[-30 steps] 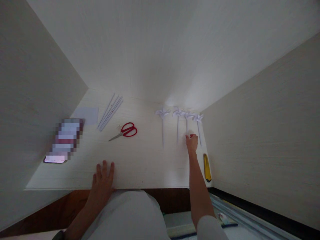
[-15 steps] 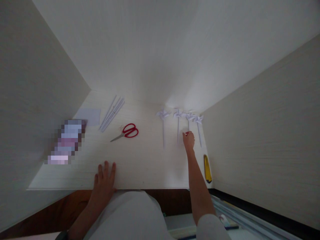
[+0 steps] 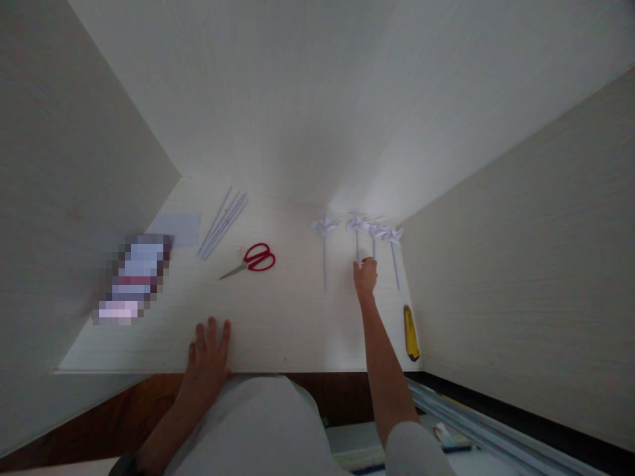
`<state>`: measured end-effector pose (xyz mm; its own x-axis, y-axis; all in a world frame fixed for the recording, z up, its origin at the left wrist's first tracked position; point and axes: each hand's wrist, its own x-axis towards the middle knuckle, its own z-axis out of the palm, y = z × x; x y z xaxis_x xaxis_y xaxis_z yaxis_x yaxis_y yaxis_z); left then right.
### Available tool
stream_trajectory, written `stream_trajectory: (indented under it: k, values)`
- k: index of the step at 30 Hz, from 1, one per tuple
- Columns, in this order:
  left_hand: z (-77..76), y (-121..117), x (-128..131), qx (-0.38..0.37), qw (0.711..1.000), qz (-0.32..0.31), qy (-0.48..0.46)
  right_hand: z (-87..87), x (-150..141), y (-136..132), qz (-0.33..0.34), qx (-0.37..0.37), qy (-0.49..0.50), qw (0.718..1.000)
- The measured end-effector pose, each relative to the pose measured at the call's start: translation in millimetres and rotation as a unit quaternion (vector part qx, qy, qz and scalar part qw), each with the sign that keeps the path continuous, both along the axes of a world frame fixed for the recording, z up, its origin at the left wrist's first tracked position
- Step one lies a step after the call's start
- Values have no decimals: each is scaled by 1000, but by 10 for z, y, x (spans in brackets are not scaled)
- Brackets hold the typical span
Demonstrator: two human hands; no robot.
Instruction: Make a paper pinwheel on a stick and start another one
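The right hand is right of centre in the frame, at the lower part of the stick of a white pinwheel, the second from the left in a row of four. Its thumb points up the frame on the left and the fingers curl on the right, with only a narrow gap between them; the stick runs down to this gap, but whether the fingertips close on it cannot be told. The hand hides the stick's lower end.

The left hand, lower left of centre, lies palm down on the near edge of the white counter, its fingers spread wide and pointing up the frame, holding nothing. A dark band circles that wrist.

All four pinwheels lie with their heads toward the back wall. The leftmost pinwheel sits apart from the rest; the third pinwheel is just right of the one at the hand, and the rightmost pinwheel lies tilted near the right wall. Below it, along the counter's right edge, is a yellow utility knife.

Left of centre lie red-handled scissors, blades pointing lower left. Above them is a slanting bunch of thin white sticks, beside a white paper sheet. A phone, its screen pixelated, overlaps the sheet's lower left part
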<state>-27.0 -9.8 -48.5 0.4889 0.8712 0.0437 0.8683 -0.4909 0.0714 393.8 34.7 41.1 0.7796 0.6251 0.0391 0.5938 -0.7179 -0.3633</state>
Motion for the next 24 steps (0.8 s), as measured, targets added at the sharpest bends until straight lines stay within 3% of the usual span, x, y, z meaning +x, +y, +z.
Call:
stream_trajectory:
  k: [6, 9, 24]
  values:
    - [9, -5, 1, 0, 1000, -2, 1, -235, -556, 133, 81, -34, 39, 995]
    - [26, 0, 10, 1, 1000, -1, 6, -309, -664, 196, 94, -46, 47, 993]
    - [34, -1, 25, 5, 1000, 3, 19, -213, -279, 380, 61, -57, 18, 996]
